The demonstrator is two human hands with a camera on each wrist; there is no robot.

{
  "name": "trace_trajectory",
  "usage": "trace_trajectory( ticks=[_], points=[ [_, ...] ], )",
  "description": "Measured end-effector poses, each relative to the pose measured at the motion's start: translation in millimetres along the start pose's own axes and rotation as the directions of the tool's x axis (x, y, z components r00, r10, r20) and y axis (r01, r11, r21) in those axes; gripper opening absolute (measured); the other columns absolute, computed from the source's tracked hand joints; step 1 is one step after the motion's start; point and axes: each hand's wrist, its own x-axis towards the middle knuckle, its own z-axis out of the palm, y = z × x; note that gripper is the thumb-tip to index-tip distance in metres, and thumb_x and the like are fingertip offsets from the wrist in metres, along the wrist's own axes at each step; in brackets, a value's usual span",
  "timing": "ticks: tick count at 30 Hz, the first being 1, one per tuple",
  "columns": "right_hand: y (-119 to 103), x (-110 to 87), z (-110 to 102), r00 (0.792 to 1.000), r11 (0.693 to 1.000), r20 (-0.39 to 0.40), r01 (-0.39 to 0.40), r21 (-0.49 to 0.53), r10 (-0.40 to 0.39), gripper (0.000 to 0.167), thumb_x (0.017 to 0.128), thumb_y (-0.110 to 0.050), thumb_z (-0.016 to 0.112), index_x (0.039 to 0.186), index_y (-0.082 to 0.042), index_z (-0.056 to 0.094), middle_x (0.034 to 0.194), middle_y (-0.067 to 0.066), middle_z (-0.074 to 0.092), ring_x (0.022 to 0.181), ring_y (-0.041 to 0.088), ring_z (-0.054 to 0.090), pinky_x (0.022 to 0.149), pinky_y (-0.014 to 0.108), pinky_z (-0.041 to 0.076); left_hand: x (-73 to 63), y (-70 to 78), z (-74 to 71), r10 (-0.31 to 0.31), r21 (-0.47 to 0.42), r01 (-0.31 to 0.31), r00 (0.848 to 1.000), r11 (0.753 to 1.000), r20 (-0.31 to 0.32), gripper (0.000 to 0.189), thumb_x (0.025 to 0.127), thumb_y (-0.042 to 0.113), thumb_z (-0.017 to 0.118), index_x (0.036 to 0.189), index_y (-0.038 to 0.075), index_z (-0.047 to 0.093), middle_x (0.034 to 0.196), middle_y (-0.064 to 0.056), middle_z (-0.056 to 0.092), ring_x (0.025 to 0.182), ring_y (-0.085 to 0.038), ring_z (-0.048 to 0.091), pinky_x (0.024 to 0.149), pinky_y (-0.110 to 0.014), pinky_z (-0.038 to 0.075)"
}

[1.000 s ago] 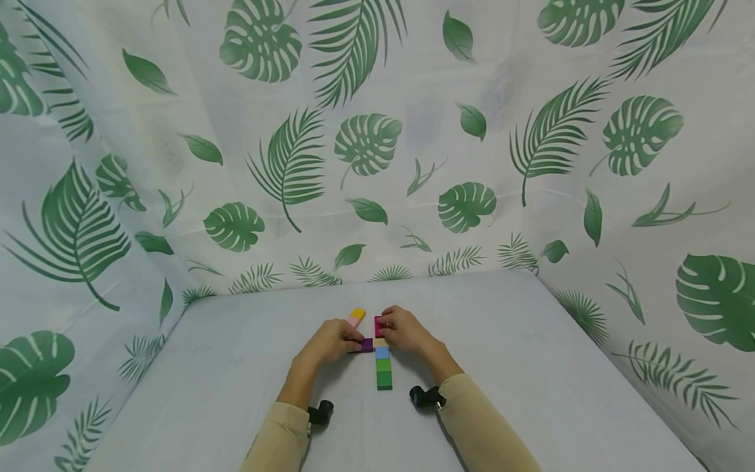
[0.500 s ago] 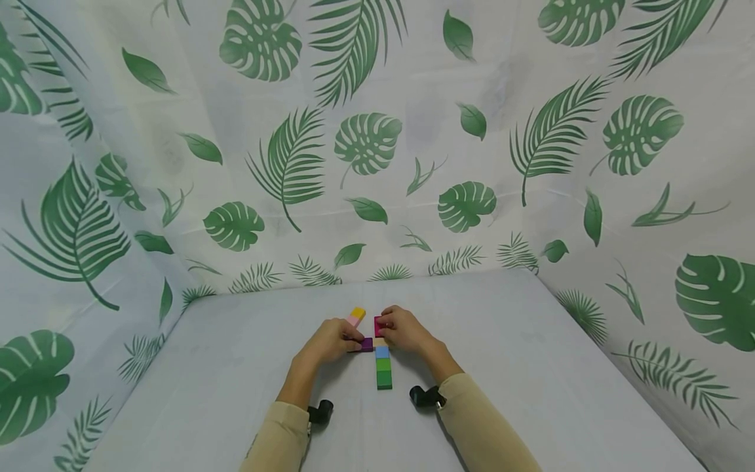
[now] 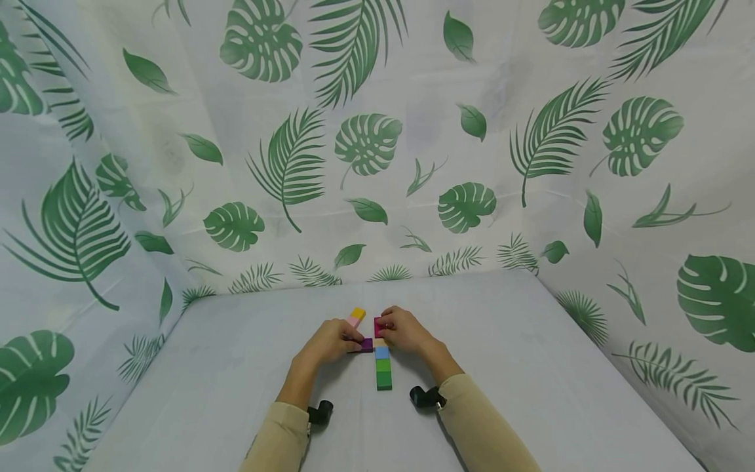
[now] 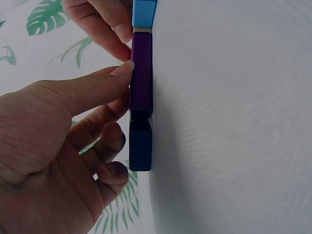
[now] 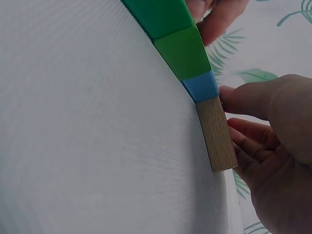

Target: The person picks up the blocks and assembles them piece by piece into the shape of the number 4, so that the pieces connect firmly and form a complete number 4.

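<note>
Flat coloured blocks lie in a branching pattern on the white table. My left hand (image 3: pixel 330 341) pinches a purple block (image 3: pixel 367 345) between thumb and fingers; in the left wrist view a dark blue block (image 4: pixel 140 146) sits at its outer end. Opposite, the thumb and fingers of my right hand (image 3: pixel 407 331) hold a plain wooden block (image 5: pixel 217 134), mostly under that hand in the head view. A magenta block (image 3: pixel 378 326) stands out beyond it, by the right fingertips. Toward me runs a column of light blue (image 3: pixel 382 353), light green (image 3: pixel 383 364) and dark green (image 3: pixel 384 380) blocks.
A pink block (image 3: pixel 355 320) and a yellow block (image 3: pixel 359 313) slant away past the left hand. White cloth (image 3: pixel 248 393) covers the table, and leaf-printed curtains (image 3: pixel 413 164) enclose its back and sides. A black wrist camera (image 3: pixel 321 413) sits at the left wrist, another at the right.
</note>
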Motion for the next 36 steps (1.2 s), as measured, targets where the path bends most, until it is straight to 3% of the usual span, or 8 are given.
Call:
trace_trajectory(
  ticks=[28, 36],
  points=[
    [-3.1, -1.5, -0.8, 0.999, 0.998, 0.013, -0.049, 0.042, 0.049, 0.029, 0.098, -0.006, 0.069, 0.125, 0.003, 0.073, 0.134, 0.018, 0.063, 0.123, 0.033, 0.063, 0.104, 0.05, 0.053, -2.8, 2.2, -0.9, -0.004, -0.014, 0.004, 1.0, 1.0, -0.003, 0.014, 0.092, 0.009, 0.078, 0.105, 0.012, 0.083, 0.106, -0.001, 0.075, 0.102, -0.015, 0.065, 0.092, -0.042, 0.055],
    [-2.6, -1.6, -0.3, 1.0, 0.999, 0.014, -0.028, 0.024, 0.027, 0.028, 0.098, -0.005, 0.068, 0.125, 0.003, 0.073, 0.133, 0.02, 0.063, 0.125, 0.035, 0.061, 0.108, 0.05, 0.05, -2.8, 2.8, -1.7, 0.003, -0.008, -0.003, 1.0, 1.0, 0.003, 0.014, 0.093, 0.009, 0.077, 0.105, 0.012, 0.083, 0.106, 0.0, 0.077, 0.102, -0.015, 0.065, 0.093, -0.043, 0.055]
  ],
)
